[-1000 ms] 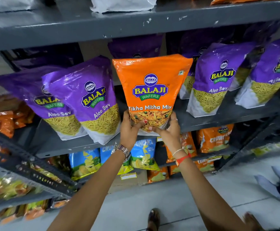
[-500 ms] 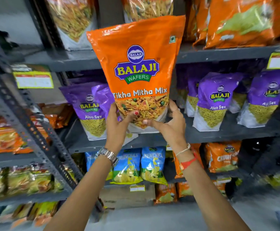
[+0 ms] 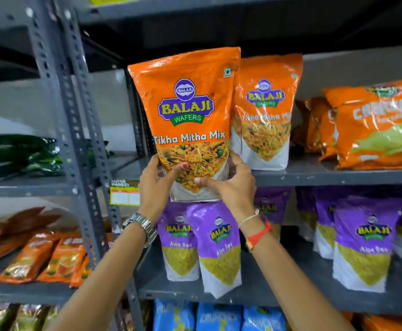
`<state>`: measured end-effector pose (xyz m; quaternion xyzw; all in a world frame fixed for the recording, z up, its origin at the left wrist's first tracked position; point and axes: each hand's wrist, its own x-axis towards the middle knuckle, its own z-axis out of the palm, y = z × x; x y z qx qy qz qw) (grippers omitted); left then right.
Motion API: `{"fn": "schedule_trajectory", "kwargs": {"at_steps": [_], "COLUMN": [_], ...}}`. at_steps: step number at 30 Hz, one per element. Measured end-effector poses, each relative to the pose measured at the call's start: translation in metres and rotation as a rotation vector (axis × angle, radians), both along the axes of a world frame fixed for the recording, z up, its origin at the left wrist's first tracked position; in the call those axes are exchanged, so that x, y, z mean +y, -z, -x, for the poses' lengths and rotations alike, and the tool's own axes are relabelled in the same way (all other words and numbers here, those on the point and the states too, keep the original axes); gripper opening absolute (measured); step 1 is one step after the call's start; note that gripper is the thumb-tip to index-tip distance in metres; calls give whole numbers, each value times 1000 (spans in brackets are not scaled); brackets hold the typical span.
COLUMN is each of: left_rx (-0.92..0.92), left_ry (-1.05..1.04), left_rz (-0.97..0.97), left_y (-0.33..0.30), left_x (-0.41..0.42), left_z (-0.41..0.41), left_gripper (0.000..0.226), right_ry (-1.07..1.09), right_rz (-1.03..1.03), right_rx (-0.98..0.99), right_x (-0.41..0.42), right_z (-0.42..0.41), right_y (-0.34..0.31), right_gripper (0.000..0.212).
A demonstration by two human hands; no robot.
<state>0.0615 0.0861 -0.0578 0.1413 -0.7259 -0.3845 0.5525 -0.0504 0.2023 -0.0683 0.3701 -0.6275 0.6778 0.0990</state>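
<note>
Gripping the glossy orange plastic snack pouch (image 3: 185, 120) by its lower corners, the left hand (image 3: 156, 185) and right hand (image 3: 233, 189) curl their fingers round it. It is upright at the front edge of the grey metal shelf (image 3: 338, 178), just beside a matching orange pouch (image 3: 264, 111) standing there.

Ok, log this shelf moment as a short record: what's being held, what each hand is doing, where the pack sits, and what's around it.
held item: Tikha Mitha Mix pouch, orange, upright
left hand: grips the pouch's lower left edge
right hand: grips its lower right edge
position: in front of the upper shelf, its bottom below the shelf's front edge, not resting on it
neighbour: matching orange pouch standing on that shelf, just to the right
further right: orange snack bags
shelf below: purple Aloo Sev pouches
</note>
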Motion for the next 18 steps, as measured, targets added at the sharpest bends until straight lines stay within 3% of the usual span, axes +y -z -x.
{"fn": "schedule_trajectory", "kwargs": {"at_steps": [9, 18], "left_rx": [-131, -193], "left_ry": [-126, -82], "left_rz": [-46, -140], "left_y": [-60, -44], "left_x": [-87, -129], "left_z": [26, 53], "left_gripper": [43, 31], "right_ry": [-67, -81], "right_rz": [-65, -179], "right_rx": [-19, -62], "right_x": [-93, -133], "right_z": [29, 59], "right_y": [-55, -39], "right_gripper": [69, 73]}}
